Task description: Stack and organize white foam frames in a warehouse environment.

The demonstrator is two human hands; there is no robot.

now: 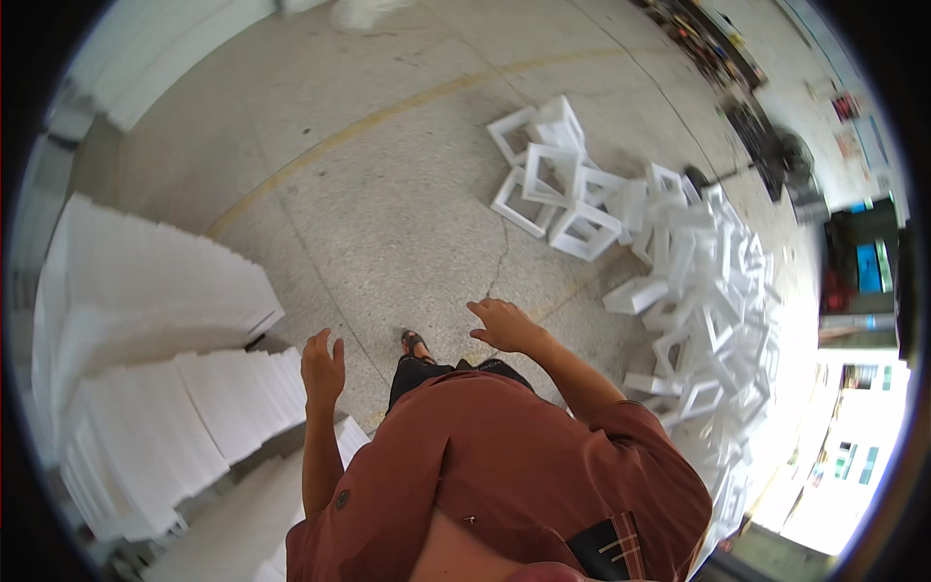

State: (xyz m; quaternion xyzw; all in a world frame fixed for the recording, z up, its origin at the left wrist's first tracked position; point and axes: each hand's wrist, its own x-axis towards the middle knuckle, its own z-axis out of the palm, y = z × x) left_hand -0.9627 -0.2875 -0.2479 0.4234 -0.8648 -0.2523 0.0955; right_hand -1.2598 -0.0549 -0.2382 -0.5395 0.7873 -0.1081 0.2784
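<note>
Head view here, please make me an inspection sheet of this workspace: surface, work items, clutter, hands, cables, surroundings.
Surface: grey floor with thin cracks and a curved yellow line.
Work items: white square frames heaped loosely at right; white stacks at left.
Clutter: small mixed items along the upper right, too blurred to identify.
Hands: left hand and right hand empty, fingers relaxed, touching nothing.
Cables: nothing seen clearly.
Surroundings: standing fan beyond the frames; bright opening at far right.

Washed-out glare at right, dark fisheye edges

Dark fan (796, 153), yellow floor line (371, 119).
</note>
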